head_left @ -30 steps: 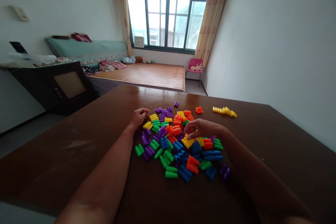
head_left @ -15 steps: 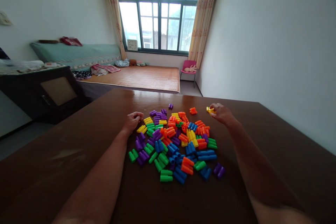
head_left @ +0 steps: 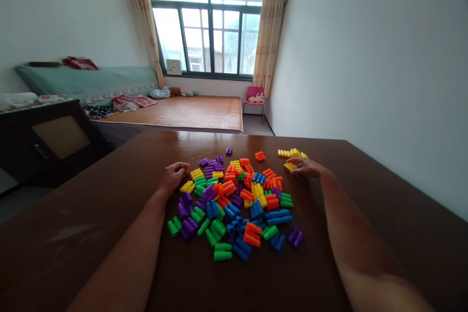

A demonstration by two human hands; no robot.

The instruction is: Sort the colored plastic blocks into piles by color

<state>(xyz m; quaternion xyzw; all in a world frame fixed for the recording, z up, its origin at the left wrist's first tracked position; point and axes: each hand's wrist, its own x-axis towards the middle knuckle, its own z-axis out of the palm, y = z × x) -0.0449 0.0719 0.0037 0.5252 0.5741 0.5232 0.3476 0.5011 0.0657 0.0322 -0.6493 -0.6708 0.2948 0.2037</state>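
Observation:
A loose heap of double-tube plastic building pieces lies on the table, in blue point(head_left: 278, 216), green point(head_left: 218, 227), orange point(head_left: 252, 234), purple point(head_left: 188, 225) and yellow. My right hand point(head_left: 308, 167) is at the heap's far right, its fingertips closed on a yellow building piece point(head_left: 290, 166) low over the table. Just beyond it lies a row of yellow pieces point(head_left: 288, 152). My left hand point(head_left: 173, 177) rests at the heap's left edge with curled fingers and nothing visible in them. Beside it are yellow pieces point(head_left: 196, 173).
The brown table point(head_left: 109, 214) reaches to a far edge. One purple piece point(head_left: 229, 151) and an orange piece point(head_left: 260, 156) lie apart at the back. Behind stand a bed point(head_left: 204, 112), a pink chair point(head_left: 255, 92) and a dark cabinet point(head_left: 22, 131).
My right hand has come back toward me, and the row of yellow pieces behind it now shows. My left hand stays by the heap. The whole view has shifted slightly.

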